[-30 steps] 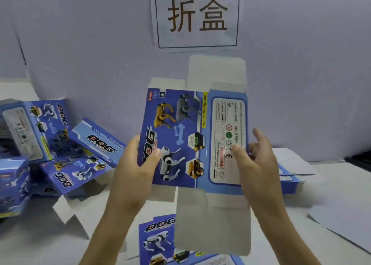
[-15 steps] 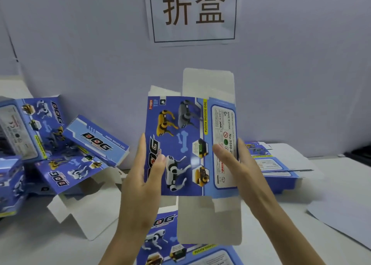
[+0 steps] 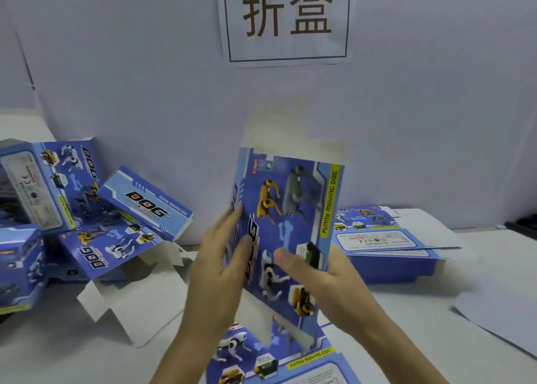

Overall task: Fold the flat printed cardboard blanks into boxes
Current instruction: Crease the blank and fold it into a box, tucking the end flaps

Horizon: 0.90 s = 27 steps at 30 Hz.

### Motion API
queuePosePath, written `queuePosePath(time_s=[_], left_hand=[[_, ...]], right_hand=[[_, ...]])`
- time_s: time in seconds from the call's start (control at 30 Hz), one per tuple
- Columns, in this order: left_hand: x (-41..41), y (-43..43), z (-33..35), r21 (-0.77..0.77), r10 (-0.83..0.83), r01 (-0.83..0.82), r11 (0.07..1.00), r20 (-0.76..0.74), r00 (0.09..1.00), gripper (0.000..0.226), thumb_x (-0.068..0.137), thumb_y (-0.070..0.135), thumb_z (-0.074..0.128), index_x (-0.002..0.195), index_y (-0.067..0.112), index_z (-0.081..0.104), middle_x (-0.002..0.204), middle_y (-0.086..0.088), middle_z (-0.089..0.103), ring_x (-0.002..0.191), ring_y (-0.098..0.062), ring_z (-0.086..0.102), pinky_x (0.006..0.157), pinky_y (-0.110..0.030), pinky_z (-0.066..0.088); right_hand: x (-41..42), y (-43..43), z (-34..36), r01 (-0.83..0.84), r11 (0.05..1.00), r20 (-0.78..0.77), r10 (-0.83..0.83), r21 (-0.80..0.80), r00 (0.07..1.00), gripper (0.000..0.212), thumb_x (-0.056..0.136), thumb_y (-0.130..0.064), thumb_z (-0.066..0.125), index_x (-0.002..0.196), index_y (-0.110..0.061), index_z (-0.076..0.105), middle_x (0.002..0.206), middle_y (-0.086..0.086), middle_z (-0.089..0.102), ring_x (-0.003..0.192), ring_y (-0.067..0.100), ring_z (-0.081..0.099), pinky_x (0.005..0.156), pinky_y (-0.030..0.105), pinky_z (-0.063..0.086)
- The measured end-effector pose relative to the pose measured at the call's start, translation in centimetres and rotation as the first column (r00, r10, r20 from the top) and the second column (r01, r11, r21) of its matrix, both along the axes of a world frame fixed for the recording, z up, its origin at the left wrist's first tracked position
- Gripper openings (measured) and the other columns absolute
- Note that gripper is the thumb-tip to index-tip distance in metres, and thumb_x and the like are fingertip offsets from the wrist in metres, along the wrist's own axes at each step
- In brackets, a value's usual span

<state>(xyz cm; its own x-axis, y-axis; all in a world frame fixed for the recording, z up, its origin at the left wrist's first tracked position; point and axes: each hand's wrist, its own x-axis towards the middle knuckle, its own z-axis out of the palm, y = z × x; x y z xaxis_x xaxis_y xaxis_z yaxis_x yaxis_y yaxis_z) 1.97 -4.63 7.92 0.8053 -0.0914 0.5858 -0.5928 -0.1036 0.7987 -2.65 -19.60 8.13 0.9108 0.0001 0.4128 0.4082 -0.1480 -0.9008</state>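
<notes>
I hold a blue printed cardboard blank (image 3: 293,209) upright in front of me, its dog-picture panel facing me and plain flaps sticking out above and below. My left hand (image 3: 220,264) grips its left edge, thumb on the front. On the right edge is my right hand (image 3: 322,279), thumb pressed on the printed face, fingers behind. The blank looks partly squared into a sleeve; its right side panel is turned away. Another flat blank (image 3: 276,363) lies on the table under my wrists.
A heap of folded blue boxes (image 3: 58,209) lies at the left, one with open white flaps (image 3: 130,305). A stack of flat blanks (image 3: 389,247) sits at the right. White paper (image 3: 499,311) lies far right. A sign with two characters (image 3: 287,14) hangs on the wall.
The right side panel with the white label has swung back out of sight, narrowing the blank. My two hands have come closer together, and my right thumb has moved onto the picture panel.
</notes>
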Motion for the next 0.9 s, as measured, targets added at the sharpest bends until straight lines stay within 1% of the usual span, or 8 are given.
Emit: queuePosePath(time_s=[0.03, 0.1, 0.2, 0.3, 0.4, 0.5, 0.67, 0.9], left_hand=[[0.3, 0.5, 0.2, -0.030, 0.007, -0.008, 1.000, -0.022, 1.000, 0.047, 0.086, 0.030, 0.060, 0.130, 0.042, 0.046, 0.135, 0.017, 0.051, 0.123, 0.005, 0.048, 0.104, -0.028, 0.043], [0.9, 1.9, 0.7, -0.093, -0.069, 0.059, 0.994, -0.108, 0.992, 0.072, 0.067, 0.037, 0.075, 0.127, 0.048, 0.038, 0.120, 0.027, 0.059, 0.112, 0.003, 0.058, 0.088, -0.024, 0.051], [1.4, 3.3, 1.3, -0.144, -0.315, 0.286, 0.947, -0.256, 0.914, 0.091, 0.047, 0.046, 0.092, 0.125, 0.040, 0.045, 0.106, 0.012, 0.072, 0.095, -0.011, 0.071, 0.064, -0.023, 0.058], [1.7, 3.2, 0.5, -0.132, -0.248, 0.219, 0.967, -0.274, 0.929, 0.074, 0.047, 0.044, 0.089, 0.112, 0.022, 0.061, 0.096, 0.003, 0.075, 0.083, -0.016, 0.073, 0.057, -0.022, 0.057], [1.6, 2.4, -0.4, -0.235, -0.215, 0.153, 0.960, -0.268, 0.939, 0.041, 0.054, 0.028, 0.079, 0.095, 0.021, 0.074, 0.090, 0.001, 0.076, 0.078, -0.018, 0.074, 0.056, -0.023, 0.057], [1.3, 2.0, -0.4, -0.239, -0.243, 0.180, 0.954, -0.268, 0.932, 0.036, 0.059, 0.032, 0.077, 0.094, 0.025, 0.075, 0.094, 0.001, 0.076, 0.083, -0.020, 0.073, 0.059, -0.027, 0.059], [1.2, 2.1, -0.4, -0.298, -0.336, 0.229, 0.927, -0.383, 0.860, 0.056, 0.058, 0.051, 0.068, 0.107, 0.024, 0.063, 0.096, -0.005, 0.075, 0.084, -0.027, 0.073, 0.072, -0.045, 0.061], [1.0, 1.8, -0.2, -0.255, -0.220, 0.139, 0.957, -0.323, 0.921, 0.047, 0.067, 0.041, 0.067, 0.106, 0.015, 0.063, 0.091, -0.004, 0.076, 0.078, -0.025, 0.074, 0.063, -0.040, 0.062]], right_hand=[[-0.1, -0.6, 0.4, 0.013, 1.000, -0.007, -0.013, -0.015, 1.000, 0.013, 0.085, -0.036, 0.066, 0.078, -0.027, 0.072, 0.069, -0.007, 0.071, 0.060, 0.011, 0.066, 0.060, 0.018, 0.051], [-0.2, -2.1, 1.1, 0.027, 0.999, -0.035, -0.026, 0.024, 0.999, 0.018, 0.077, -0.036, 0.069, 0.082, -0.020, 0.074, 0.079, 0.004, 0.075, 0.073, 0.025, 0.071, 0.066, 0.031, 0.055], [0.0, -3.8, 1.4, -0.011, 0.992, -0.077, 0.020, 0.122, 0.997, 0.020, 0.073, -0.029, 0.073, 0.082, -0.011, 0.076, 0.086, 0.017, 0.074, 0.080, 0.039, 0.070, 0.067, 0.039, 0.057], [0.2, -4.0, 1.2, 0.090, 0.989, -0.085, -0.080, 0.121, 0.993, 0.030, 0.073, -0.034, 0.079, 0.086, -0.007, 0.073, 0.087, 0.025, 0.071, 0.081, 0.055, 0.060, 0.062, 0.041, 0.048], [0.2, -3.9, 1.1, 0.135, 0.986, -0.056, -0.130, 0.098, 0.990, 0.030, 0.075, -0.034, 0.069, 0.091, -0.008, 0.071, 0.082, 0.017, 0.073, 0.071, 0.038, 0.065, 0.051, 0.026, 0.047], [-0.1, -4.1, 1.6, 0.163, 0.978, -0.047, -0.158, 0.130, 0.986, 0.017, 0.079, -0.022, 0.069, 0.089, -0.009, 0.070, 0.071, 0.001, 0.074, 0.052, 0.005, 0.065, 0.042, 0.014, 0.044], [0.0, -4.8, 1.7, 0.150, 0.979, -0.096, -0.137, 0.139, 0.986, 0.047, 0.062, -0.041, 0.073, 0.103, -0.019, 0.063, 0.089, 0.004, 0.076, 0.080, 0.022, 0.074, 0.062, 0.035, 0.060], [0.1, -4.3, 1.5, 0.248, 0.940, -0.020, -0.251, 0.234, 0.968, 0.028, 0.066, -0.041, 0.066, 0.076, -0.015, 0.068, 0.065, 0.007, 0.073, 0.054, 0.014, 0.069, 0.039, 0.016, 0.045]])
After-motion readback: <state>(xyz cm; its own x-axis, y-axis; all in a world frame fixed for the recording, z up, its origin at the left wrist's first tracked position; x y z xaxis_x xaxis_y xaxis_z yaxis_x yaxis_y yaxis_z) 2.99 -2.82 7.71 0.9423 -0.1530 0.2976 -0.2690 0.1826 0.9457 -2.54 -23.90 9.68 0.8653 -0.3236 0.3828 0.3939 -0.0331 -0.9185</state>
